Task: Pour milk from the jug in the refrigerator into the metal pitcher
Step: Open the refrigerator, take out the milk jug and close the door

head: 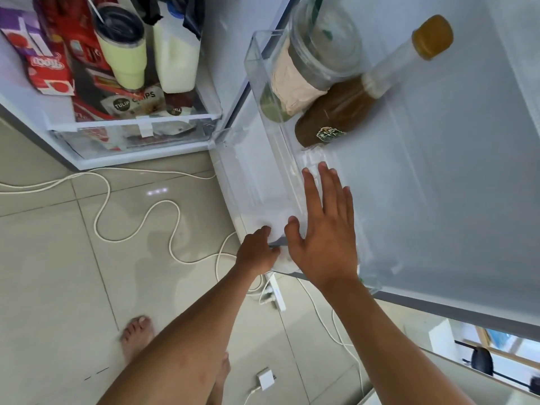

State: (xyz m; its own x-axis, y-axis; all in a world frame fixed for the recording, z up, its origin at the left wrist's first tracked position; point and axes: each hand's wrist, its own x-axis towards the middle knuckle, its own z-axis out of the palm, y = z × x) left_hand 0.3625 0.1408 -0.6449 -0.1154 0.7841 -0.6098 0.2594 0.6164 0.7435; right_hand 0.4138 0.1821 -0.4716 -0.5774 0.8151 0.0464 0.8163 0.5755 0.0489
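While the right hand (321, 229) is laid flat, fingers spread, against the near end of the door shelf (252, 57), the left hand (257, 249) is held just beside it at the shelf's near corner with fingers curled. Whether anything is gripped there cannot be told, since only a pale blurred shape is seen between the two hands. The jug (175, 59), holding white milk, is seen well to the left of the door shelf, inside the refrigerator's main compartment, and it is touched by neither hand. No metal pitcher is seen, so the fetching step is judged to be barely begun. Several risks are judged from this. The jug is packed close against a pale green tumbler (125, 54) on its side away from the door shelf, so the tumbler could be knocked over if the jug is dragged out at an angle. At the far end of the door shelf, a brown bottle (336, 115) is propped at a lean beside a plastic cup (315, 54), and either could be tipped if the shelf is jolted or leaned upon. Below the door shelf, white cables (140, 217) are looped over the tiles near a bare foot (137, 331), and a stumble with a full jug could be caused by them.
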